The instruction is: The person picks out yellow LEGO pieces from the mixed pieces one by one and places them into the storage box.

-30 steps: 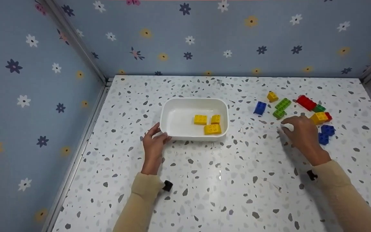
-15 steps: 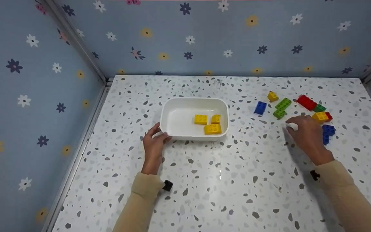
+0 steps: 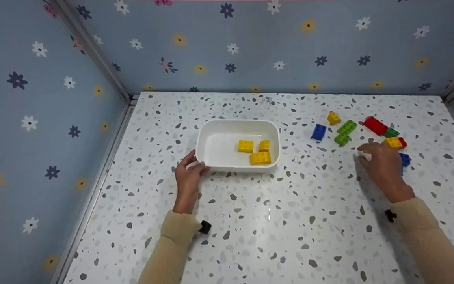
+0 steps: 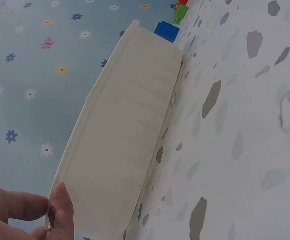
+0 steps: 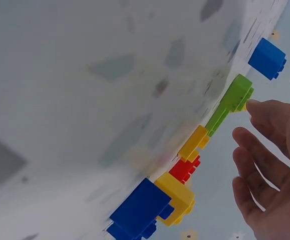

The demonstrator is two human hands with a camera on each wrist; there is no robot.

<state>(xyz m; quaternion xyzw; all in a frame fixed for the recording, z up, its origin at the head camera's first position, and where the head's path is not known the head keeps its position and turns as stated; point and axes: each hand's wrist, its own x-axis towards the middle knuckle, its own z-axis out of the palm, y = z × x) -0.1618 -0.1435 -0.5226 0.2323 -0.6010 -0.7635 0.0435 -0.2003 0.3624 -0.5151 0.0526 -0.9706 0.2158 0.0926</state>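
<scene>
My left hand [image 3: 188,179] pinches the near left corner of a white plastic tub [image 3: 219,152], thumb and fingers at its rim in the left wrist view. Inside the tub lie three yellow toy bricks [image 3: 260,158], toward its right end. My right hand [image 3: 382,167] hovers over loose bricks at the right, its fingers loosely bent with nothing between them in the right wrist view. Close by are a small yellow brick [image 5: 194,143], a larger yellow brick [image 3: 393,142] and blue bricks [image 5: 140,207], which the hand partly hides in the head view.
Farther back lie a blue brick [image 3: 319,132], lime green bricks [image 3: 346,127], another yellow brick [image 3: 333,118], a red brick [image 3: 375,125] and a dark green brick [image 3: 391,132]. Flowered panels [image 3: 227,47] stand behind and to the left of the speckled table [image 3: 250,232].
My right hand has drifted a little to the right, covering more of the blue bricks. The left hand and the tub have stayed in place.
</scene>
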